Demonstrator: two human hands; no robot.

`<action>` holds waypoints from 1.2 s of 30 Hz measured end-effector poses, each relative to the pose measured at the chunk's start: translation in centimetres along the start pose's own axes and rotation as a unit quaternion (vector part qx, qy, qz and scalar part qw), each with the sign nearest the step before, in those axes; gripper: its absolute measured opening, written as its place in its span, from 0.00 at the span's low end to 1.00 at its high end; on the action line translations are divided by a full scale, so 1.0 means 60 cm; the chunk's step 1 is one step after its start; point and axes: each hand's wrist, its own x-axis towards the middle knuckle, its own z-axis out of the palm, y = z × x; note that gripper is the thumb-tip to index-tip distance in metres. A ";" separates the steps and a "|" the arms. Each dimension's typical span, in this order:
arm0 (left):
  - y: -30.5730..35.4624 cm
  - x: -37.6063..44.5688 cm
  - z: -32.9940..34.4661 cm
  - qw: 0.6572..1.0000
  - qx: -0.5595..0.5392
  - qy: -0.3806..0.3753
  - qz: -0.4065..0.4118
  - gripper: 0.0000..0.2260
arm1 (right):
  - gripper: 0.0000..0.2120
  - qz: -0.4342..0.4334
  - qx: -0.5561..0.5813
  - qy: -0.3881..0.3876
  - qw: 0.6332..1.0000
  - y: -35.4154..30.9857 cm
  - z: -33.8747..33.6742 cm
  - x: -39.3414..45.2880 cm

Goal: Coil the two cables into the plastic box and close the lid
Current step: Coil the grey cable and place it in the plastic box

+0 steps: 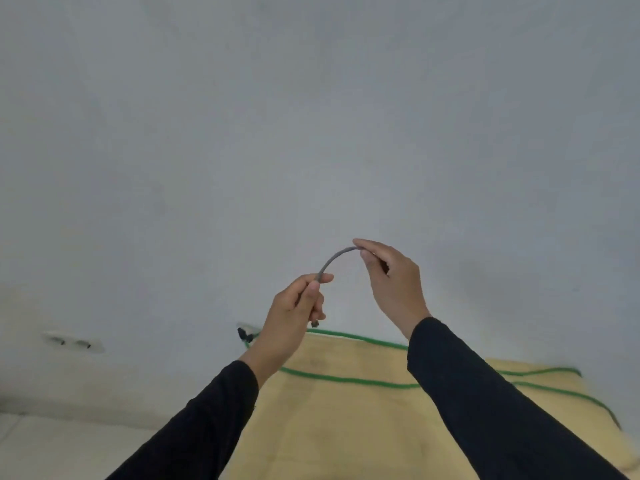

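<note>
grey cable (pixel 333 258) arches springily between both grips: left hand (pixel 294 308) and right hand (pixel 391 275) pinching it; light, semi-stiff, best held near ends.

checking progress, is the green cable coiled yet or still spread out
Spread out: the green cable lies in long loose runs across the yellowish surface, while both hands hold a grey cable.

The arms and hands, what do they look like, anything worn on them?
Both arms wear long black sleeves ending at the wrists. The left hand and right hand are bare: no gloves, rings or watch show.
</note>
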 end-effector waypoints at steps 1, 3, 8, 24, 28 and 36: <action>0.009 -0.001 0.022 1.000 -0.030 0.005 -0.010 0.12 | 0.11 -0.004 0.010 0.001 1.000 0.003 -0.021 0.006; 0.030 -0.003 0.067 0.994 -0.100 0.015 -0.029 0.12 | 0.11 -0.011 0.027 -0.008 1.000 0.013 -0.063 0.012; 0.072 -0.002 0.171 0.962 -0.263 0.020 -0.068 0.13 | 0.11 -0.029 0.045 -0.020 0.998 0.050 -0.159 0.013; 0.186 -0.010 0.292 0.942 -0.322 -0.055 -0.076 0.16 | 0.16 -0.140 0.005 -0.035 0.989 0.027 -0.292 -0.017; 0.212 -0.001 0.275 0.922 -0.378 -0.060 -0.057 0.15 | 0.17 -0.136 -0.001 -0.035 0.990 0.029 -0.313 -0.036; 0.245 -0.004 0.276 0.877 -0.457 -0.136 -0.057 0.14 | 0.16 -0.144 -0.028 0.009 0.989 0.021 -0.312 -0.028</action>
